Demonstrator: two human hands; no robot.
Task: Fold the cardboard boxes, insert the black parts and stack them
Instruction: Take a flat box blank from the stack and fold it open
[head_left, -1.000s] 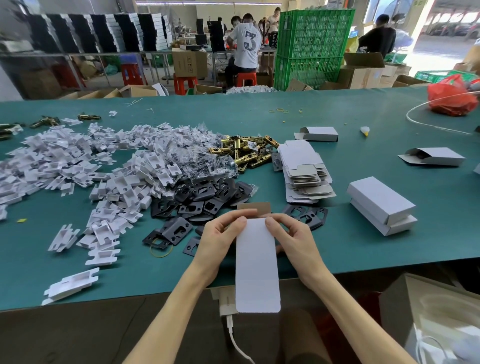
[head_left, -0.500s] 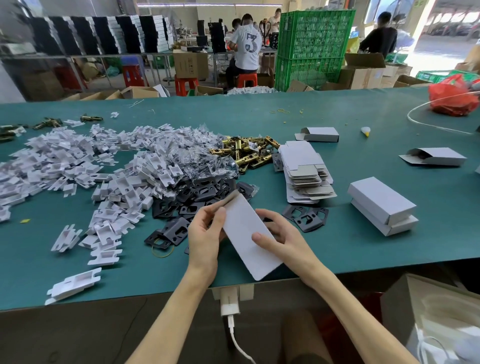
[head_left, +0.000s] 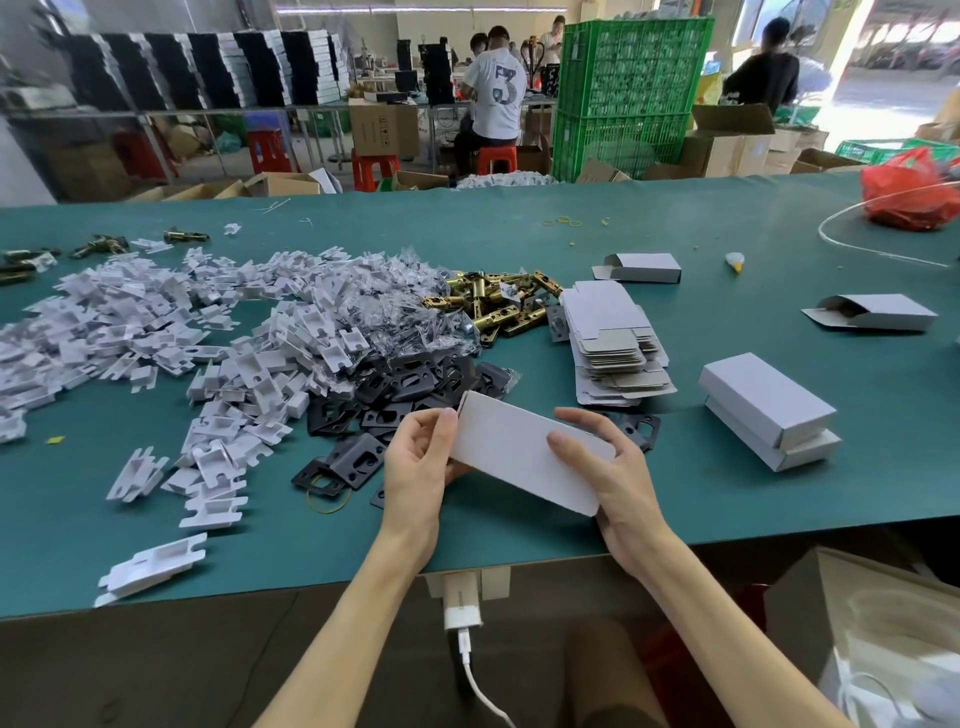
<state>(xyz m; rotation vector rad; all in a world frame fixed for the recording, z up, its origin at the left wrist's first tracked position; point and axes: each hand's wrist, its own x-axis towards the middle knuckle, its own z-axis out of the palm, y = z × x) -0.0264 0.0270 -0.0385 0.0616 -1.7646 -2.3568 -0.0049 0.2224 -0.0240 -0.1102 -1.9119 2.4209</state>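
Just beyond cardboard box (head_left: 524, 457), black parts (head_left: 415, 382).

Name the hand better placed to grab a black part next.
Left, probably: the left hand sits beside the black parts pile, while the right hand wraps the cardboard box and can steady it.

A green-topped table (head_left: 675, 234) fronts stacked green crates (head_left: 631, 98), red stools (head_left: 496, 158), daylight at right.

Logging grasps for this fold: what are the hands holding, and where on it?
One flat white box, held by both: the left hand grips its far-left end, the right hand its near-right end, thumb on top.
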